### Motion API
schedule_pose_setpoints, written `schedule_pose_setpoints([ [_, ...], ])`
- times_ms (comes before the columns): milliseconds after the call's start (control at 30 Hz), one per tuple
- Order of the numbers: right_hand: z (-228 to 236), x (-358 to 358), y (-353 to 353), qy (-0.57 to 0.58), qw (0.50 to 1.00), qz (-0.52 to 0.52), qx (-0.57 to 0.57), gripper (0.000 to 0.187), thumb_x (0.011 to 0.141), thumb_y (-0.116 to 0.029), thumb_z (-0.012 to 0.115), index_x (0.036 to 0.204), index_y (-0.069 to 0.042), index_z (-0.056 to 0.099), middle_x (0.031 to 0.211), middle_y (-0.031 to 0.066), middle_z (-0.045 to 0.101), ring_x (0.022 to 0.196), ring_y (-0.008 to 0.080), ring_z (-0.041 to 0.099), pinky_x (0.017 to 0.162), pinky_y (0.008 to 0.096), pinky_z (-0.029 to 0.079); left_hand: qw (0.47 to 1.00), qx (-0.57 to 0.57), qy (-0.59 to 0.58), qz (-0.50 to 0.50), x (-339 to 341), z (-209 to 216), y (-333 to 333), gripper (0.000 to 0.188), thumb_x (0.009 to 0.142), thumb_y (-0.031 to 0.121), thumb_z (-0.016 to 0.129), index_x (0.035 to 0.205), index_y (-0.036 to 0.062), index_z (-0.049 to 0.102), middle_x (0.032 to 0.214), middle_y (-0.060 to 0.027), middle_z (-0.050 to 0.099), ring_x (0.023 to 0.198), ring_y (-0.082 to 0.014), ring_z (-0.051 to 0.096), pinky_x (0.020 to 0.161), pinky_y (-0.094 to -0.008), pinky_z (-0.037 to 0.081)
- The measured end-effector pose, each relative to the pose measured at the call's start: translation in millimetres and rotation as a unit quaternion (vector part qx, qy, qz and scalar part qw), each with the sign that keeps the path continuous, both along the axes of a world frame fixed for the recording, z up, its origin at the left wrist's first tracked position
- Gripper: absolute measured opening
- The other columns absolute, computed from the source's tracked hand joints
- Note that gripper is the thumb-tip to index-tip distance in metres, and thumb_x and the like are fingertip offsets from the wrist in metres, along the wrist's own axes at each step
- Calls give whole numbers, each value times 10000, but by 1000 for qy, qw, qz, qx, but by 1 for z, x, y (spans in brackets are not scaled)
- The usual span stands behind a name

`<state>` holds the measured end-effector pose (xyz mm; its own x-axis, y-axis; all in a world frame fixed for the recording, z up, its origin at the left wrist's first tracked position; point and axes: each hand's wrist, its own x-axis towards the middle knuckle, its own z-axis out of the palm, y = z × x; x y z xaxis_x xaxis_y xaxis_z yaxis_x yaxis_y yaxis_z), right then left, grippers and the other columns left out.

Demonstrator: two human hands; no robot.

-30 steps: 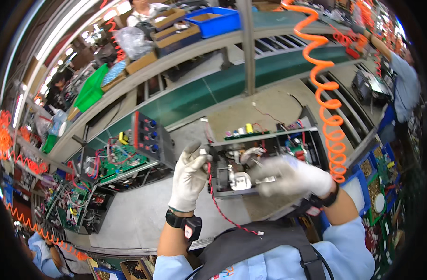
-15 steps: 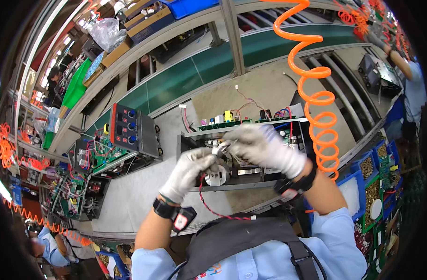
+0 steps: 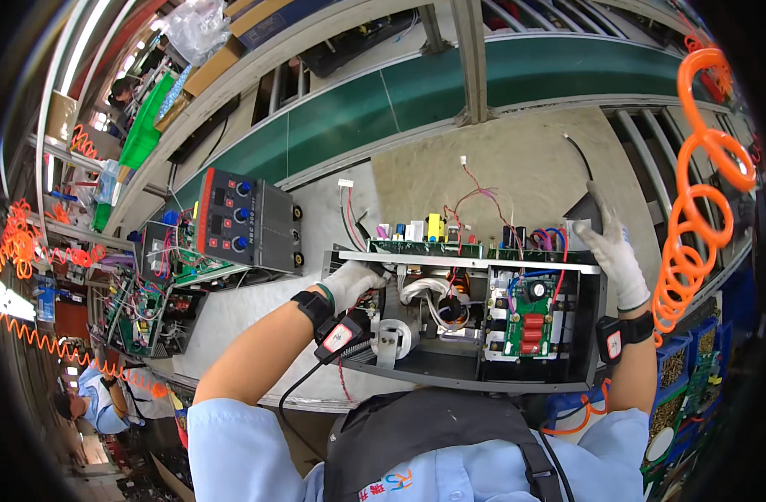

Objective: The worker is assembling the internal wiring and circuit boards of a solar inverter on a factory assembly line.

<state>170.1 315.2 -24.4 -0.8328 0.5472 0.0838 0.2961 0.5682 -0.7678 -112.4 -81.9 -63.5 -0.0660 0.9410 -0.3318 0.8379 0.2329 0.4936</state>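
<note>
An open dark metal machine chassis lies across the bench before me. My gloved left hand is at its left end, fingers curled together over the frame, tips partly hidden. At the right end, my gloved right hand has its fingers stretched and thumb apart, beside a dark panel at the back corner. Inside the chassis are a bundle of white cables, a white round part on a bracket and a green circuit board with red components. Another circuit board runs along the back rail.
Left of the chassis stands a unit with a dark control panel and blue knobs; more opened units lie beyond it. An orange coiled hose hangs at the right, above blue parts bins. A metal post rises behind the bench.
My hands were together over the chassis at a small wire connector; now they are apart at its two ends. The connector has left my fingers. The chassis sits farther right in view.
</note>
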Motion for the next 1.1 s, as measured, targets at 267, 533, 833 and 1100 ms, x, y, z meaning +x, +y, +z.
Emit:
schedule_pose_setpoints([
  [267, 0, -6, -4, -28, 999, 2, -32, 779, 800, -234, 680, 1453, -43, 300, 1444, 197, 367, 1365, 324, 324, 1130, 384, 248, 912, -102, -280, 282, 7, -47, -12, 150, 899, 46, 600, 1041, 6, 626, 978, -64, 654, 867, -138, 614, 760, -258, 492],
  [533, 3, -8, -7, -34, 999, -8, -28, 772, 781, -164, 694, 1442, -39, 317, 1455, 169, 369, 1373, 305, 320, 1129, 377, 253, 718, -114, -459, 511, 19, -38, 7, 206, 870, 27, 637, 1070, -25, 627, 994, -103, 668, 885, -180, 639, 757, -289, 517],
  [833, 3, -8, -9, -27, 999, -12, -38, 768, 759, -92, 674, 1444, -48, 329, 1441, 190, 398, 1367, 292, 339, 1124, 347, 248, 761, -90, -434, 474, 23, -15, 14, 146, 866, 73, 665, 975, -24, 654, 892, -78, 667, 770, -140, 611, 674, -267, 489],
  [1100, 5, -9, -12, -5, 993, -21, -114, 789, 763, -133, 685, 1458, -79, 316, 1431, 221, 398, 1334, 305, 384, 1103, 341, 280, 692, -105, -509, 500, 24, -8, 17, 137, 915, 96, 585, 1014, 7, 618, 898, -73, 647, 706, -116, 556, 604, -245, 447],
])
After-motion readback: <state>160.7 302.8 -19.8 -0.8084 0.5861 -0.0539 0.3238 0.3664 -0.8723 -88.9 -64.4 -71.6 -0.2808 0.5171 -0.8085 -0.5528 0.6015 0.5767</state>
